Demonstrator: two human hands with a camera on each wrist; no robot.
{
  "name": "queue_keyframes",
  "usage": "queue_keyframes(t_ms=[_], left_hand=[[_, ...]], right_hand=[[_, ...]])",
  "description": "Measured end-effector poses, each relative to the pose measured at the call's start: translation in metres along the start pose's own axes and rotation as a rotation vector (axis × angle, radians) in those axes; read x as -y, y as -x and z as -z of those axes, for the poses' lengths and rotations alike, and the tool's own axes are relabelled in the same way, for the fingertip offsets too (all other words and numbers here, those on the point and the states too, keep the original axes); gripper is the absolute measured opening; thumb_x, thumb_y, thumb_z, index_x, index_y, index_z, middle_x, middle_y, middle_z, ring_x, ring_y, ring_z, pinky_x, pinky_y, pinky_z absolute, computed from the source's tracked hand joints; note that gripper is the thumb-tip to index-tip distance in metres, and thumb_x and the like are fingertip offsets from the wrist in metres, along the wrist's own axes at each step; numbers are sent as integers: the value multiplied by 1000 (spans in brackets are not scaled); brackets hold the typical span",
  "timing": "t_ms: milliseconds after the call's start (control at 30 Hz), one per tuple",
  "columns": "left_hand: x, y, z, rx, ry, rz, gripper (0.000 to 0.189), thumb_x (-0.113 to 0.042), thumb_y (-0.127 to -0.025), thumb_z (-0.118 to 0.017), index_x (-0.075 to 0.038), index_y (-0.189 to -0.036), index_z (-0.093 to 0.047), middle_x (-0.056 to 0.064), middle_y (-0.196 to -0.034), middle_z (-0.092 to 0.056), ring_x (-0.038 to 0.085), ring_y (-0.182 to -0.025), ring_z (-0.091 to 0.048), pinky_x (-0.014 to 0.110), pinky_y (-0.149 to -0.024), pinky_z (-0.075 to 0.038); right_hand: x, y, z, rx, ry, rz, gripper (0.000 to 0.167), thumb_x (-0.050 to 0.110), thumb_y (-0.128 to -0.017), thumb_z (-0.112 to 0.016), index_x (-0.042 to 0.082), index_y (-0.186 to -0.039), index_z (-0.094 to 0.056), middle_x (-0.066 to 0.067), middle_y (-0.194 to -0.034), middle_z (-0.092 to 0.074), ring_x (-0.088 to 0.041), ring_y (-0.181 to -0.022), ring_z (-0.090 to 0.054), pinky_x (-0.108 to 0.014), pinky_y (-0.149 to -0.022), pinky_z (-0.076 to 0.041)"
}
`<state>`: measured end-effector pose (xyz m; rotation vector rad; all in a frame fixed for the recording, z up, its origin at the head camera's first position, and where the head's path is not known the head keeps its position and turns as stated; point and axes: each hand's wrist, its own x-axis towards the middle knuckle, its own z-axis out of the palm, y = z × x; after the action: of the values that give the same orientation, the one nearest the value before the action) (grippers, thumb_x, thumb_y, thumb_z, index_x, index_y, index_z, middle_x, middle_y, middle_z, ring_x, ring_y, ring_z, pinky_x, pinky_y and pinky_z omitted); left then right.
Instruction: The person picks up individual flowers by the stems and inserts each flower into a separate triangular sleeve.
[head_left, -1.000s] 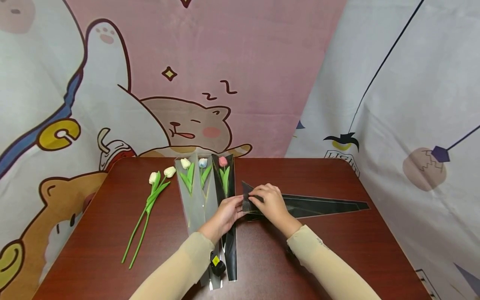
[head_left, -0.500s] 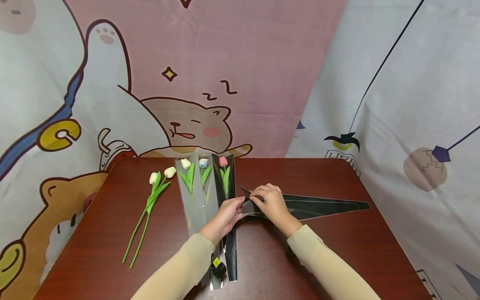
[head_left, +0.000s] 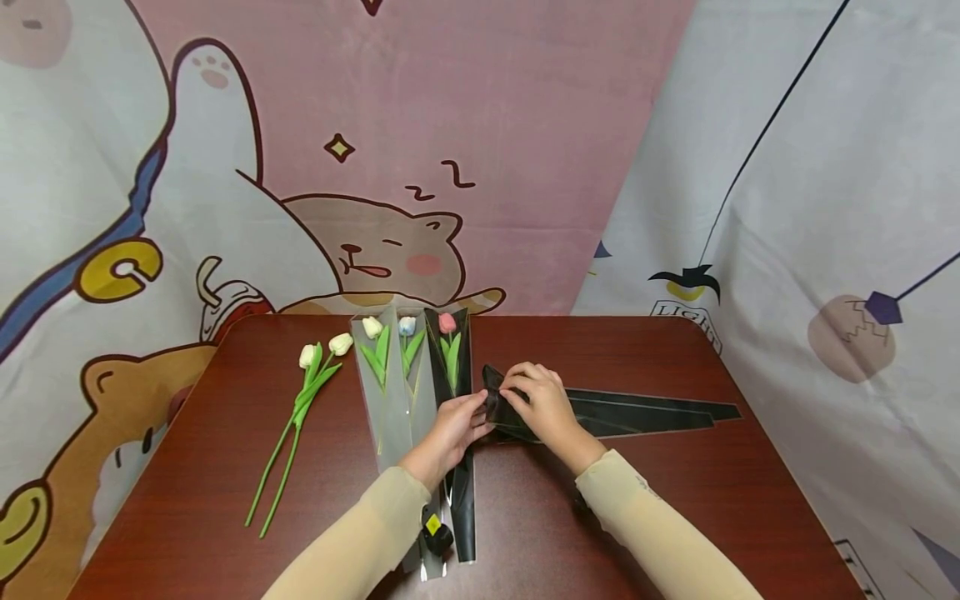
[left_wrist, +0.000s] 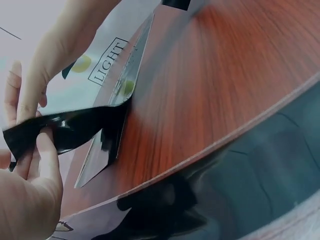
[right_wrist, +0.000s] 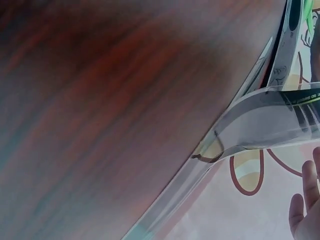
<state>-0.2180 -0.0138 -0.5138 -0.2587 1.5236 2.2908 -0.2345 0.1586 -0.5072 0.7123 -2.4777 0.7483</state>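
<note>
A long black flower-wrap sleeve [head_left: 630, 414] lies sideways on the right of the table, its wide end raised between both hands. My left hand [head_left: 455, 429] pinches the near edge of that end with thumb and fingers. On its other side my right hand [head_left: 542, 402] pinches the film, fingers bent, close beside the left fingertips. Two black layers show offset at the narrow end. In the left wrist view the film [left_wrist: 82, 127] bows out from between the fingers, off the tabletop. The right wrist view shows the glossy sleeve [right_wrist: 265, 120] curving up at the right.
Left of the hands lie sleeved tulips: a white tulip [head_left: 372, 327], a blue tulip [head_left: 407, 326] and a pink tulip [head_left: 447, 323]. Two loose white tulips [head_left: 300, 404] lie crossed further left. A black wrist device [head_left: 436, 533] overlaps the sleeves. A cartoon cloth [head_left: 525, 167] hangs behind the table.
The sleeve's wide end has gone from a flat raised flap to a bunched, bowed edge. One layer's narrow tip has shifted left of the other. Both hands stay nearly in place.
</note>
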Motion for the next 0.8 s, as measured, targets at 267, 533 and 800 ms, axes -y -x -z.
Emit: queue_keyframes(t_ms=[267, 533, 800], left_hand=[[-4, 0, 4, -44, -110, 1, 39, -12, -91, -58, 7, -124, -52, 8, -96, -69, 11, -76, -66, 26, -68, -55], [-13, 3, 5, -201, -468, -159, 22, -6, -80, -66, 6, -99, -65, 3, -71, -66, 7, -52, -58, 20, -49, -50], [-15, 3, 7, -232, -624, -258, 14, -7, -81, -65, 4, -89, -69, 9, -64, -68, 9, -47, -60, 19, -44, -46]], right_hand=[[0, 0, 6, 46, -36, 19, 8, 23, -85, -70, 19, -92, -72, 5, -107, -60, -13, -96, -54, -46, -89, -40], [-1, 2, 7, 58, -41, 40, 6, 22, -85, -70, 22, -91, -71, 10, -95, -65, -11, -92, -53, -43, -87, -41], [-2, 2, 1, 13, 17, 91, 7, 22, -83, -73, 22, -89, -70, 10, -90, -66, -10, -89, -54, -40, -85, -41]])
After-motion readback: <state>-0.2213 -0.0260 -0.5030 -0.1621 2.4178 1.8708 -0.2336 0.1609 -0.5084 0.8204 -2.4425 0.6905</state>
